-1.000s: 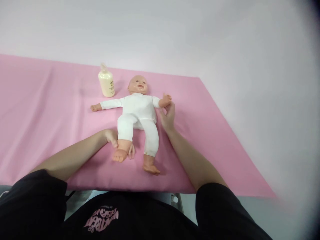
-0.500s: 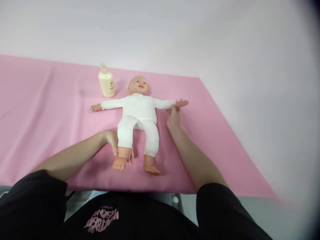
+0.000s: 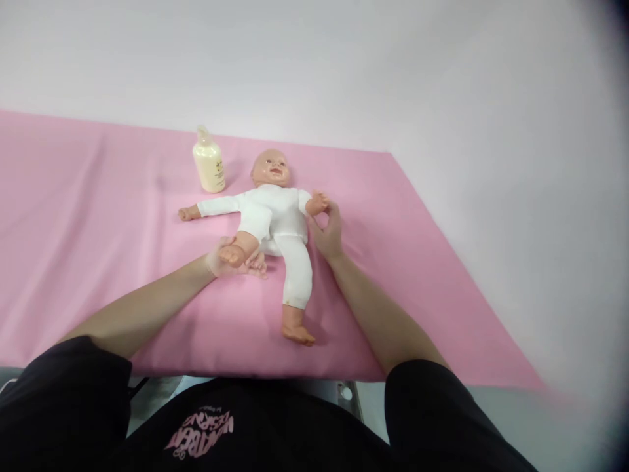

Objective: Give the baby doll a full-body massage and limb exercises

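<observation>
Since a moment ago, both limbs of the white-suited baby doll (image 3: 275, 219) are folded inward, left hand (image 3: 227, 257) blurrily clamping its foot, right hand (image 3: 328, 231) pinching its wrist.

Pink cloth-covered table with a doll and a bottle on it

A smooth pink cloth (image 3: 98, 216) covers the table from the left edge of the view to a slanting right edge, with a grey table edge (image 3: 501, 400) showing below its near hem. On the cloth lies a plastic baby doll in a white soft bodysuit (image 3: 275, 219), on its back, head towards the far side. A small cream-coloured plastic bottle with a pale cap (image 3: 209, 162) stands upright near the doll's head, just beside its outstretched arm.
</observation>
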`<state>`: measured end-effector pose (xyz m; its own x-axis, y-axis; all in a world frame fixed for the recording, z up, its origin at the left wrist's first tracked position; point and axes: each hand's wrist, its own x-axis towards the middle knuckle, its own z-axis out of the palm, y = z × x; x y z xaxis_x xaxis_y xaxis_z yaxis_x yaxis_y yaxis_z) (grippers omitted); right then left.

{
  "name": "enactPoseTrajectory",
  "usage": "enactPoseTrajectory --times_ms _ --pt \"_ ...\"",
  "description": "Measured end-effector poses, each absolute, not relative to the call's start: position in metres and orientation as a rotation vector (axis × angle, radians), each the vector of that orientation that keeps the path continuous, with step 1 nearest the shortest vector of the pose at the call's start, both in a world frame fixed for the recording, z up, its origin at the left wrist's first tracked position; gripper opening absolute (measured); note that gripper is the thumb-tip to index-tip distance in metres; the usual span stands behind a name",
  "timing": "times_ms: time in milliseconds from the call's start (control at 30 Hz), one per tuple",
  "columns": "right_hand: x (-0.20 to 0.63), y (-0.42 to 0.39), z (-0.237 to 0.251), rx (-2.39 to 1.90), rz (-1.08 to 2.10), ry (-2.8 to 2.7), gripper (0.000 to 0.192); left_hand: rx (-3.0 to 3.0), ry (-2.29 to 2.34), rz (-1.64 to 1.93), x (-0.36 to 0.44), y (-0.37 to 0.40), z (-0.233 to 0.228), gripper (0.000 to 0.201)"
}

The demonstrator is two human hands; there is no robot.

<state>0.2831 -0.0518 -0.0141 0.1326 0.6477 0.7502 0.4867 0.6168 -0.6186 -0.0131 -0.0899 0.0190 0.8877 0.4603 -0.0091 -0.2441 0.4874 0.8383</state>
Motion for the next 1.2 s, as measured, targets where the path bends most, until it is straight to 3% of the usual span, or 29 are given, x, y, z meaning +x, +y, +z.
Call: enactPoseTrajectory --times_ms 200,600,767,900,1067,1200 --pt "0.281 -0.059 -0.007 -0.973 -0.049 -1.776 0.034 0.911 0.263 0.513 -0.011 -0.088 0.016 0.061" --pt "0.277 -0.061 -0.006 -1.072 -0.080 -1.984 0.033 0.923 0.329 0.442 -0.006 -0.087 0.009 0.062" --pt "0.275 -0.062 -0.005 -1.022 0.026 -1.829 0.031 1.030 0.252 0.309 -0.010 -0.089 0.010 0.067" --pt "0.279 -0.056 -0.009 -1.018 0.204 -1.537 0.042 1.178 0.103 0.002 -0.018 -0.090 0.021 0.069" --pt "0.296 -0.036 -0.021 -1.008 0.449 -1.108 0.059 1.342 -0.037 -0.405 -0.015 -0.082 0.033 0.051" --pt "0.313 -0.023 -0.034 -1.055 0.669 -0.834 0.054 1.478 -0.022 -0.432 -0.012 -0.080 0.034 0.051"
